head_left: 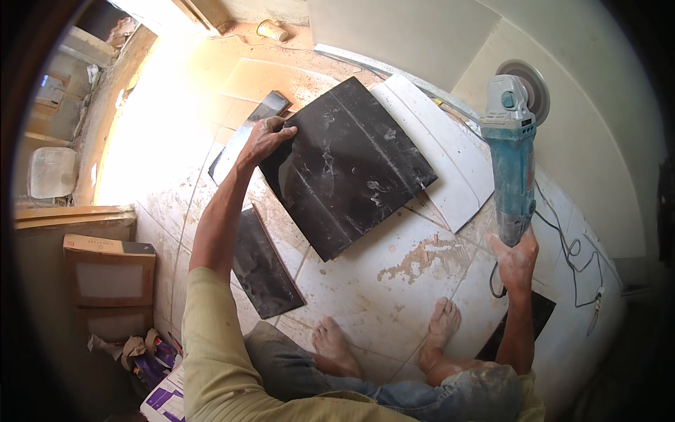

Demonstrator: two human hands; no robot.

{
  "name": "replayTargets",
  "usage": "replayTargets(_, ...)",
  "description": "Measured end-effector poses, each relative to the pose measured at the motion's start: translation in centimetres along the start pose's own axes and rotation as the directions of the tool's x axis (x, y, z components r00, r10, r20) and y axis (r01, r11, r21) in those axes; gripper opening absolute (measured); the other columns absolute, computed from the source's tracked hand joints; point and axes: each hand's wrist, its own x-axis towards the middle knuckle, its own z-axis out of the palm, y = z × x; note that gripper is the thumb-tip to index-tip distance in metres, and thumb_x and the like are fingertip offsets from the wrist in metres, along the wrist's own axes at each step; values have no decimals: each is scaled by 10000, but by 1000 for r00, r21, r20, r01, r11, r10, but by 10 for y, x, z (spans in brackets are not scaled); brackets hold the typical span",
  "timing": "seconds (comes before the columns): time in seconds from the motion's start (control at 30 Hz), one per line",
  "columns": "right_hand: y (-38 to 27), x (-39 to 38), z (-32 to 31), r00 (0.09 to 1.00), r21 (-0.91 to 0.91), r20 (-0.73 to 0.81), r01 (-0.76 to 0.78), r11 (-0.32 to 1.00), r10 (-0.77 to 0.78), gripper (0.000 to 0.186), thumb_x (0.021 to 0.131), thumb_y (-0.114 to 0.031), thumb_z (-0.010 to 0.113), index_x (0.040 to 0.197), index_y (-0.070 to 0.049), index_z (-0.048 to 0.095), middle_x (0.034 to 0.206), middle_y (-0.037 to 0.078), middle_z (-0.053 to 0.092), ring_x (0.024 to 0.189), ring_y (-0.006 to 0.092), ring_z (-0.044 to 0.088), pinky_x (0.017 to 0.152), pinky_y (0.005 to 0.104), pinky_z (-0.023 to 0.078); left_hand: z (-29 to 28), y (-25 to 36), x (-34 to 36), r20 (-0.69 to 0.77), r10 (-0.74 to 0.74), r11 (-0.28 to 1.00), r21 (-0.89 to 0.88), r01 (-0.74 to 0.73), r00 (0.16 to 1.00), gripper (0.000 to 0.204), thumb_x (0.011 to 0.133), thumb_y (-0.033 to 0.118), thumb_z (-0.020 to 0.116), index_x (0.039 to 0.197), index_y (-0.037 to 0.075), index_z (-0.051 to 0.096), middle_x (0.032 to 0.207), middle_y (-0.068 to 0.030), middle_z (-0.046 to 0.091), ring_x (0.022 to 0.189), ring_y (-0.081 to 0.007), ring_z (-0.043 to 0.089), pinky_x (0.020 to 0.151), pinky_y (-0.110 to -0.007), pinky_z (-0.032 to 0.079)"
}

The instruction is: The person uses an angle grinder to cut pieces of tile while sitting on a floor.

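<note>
A large square black tile with white dust and scratch lines is tilted in front of me. My left hand grips its left edge, thumb on the top face, fingers partly hidden. Off to the right, my right hand is wrapped round the rear end of a teal and grey angle grinder, held up with its head away from me. The grinder's round disc shows beside the head; whether it spins I cannot tell. A white tile lies behind the black one, to its right.
Narrow black tile strips lie at the left, one more beyond. Another black piece rests by my right leg. The grinder's cord loops over the dusty tiled floor. Cardboard boxes stand left; a tipped cup lies by the far wall.
</note>
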Motion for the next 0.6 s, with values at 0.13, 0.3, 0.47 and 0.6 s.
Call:
replayTargets(0.13, -3, 3, 7, 997, 36, 52, -55, 998, 53, 455, 692, -34, 797, 1087, 41, 585, 934, 196, 678, 821, 279, 652, 802, 377, 510, -6, 13, -3, 68, -77, 997, 8, 77, 995, 525, 837, 351, 718, 1152, -65, 655, 1035, -201, 704, 956, -256, 668, 860, -362, 497)
replayTargets(0.3, -12, 0, 30, 996, 63, 63, -65, 996, 61, 398, 714, -61, 762, 1067, 33, 606, 909, 130, 669, 816, 200, 625, 795, 340, 506, -2, 9, -25, -133, 56, 998, 20, -54, 990, 668, 861, 430, 701, 1316, -38, 553, 1293, -230, 608, 1206, -334, 584, 1014, -371, 445)
replayTargets(0.47, -6, 0, 44, 996, 23, 89, -2, 1000, 0, 454, 686, -93, 809, 1068, 34, 599, 882, 178, 692, 798, 294, 680, 768, 388, 527, 49, 47, -101, -52, 404, 785, 533, -317, 913, 697, 886, 448, 670, 1407, 28, 474, 1514, -204, 388, 1435, -345, 318, 1185, -478, 235)
replayTargets(0.6, -16, 2, 63, 988, -48, 156, -15, 999, 22, 412, 690, -175, 795, 960, 35, 566, 861, 259, 665, 833, 440, 664, 767, 475, 518, 81, 61, -144, 77, 429, 753, 519, -404, 900, 725, 870, 440, 689, 1411, 17, 456, 1547, -181, 338, 1464, -338, 251, 1206, -460, 198)
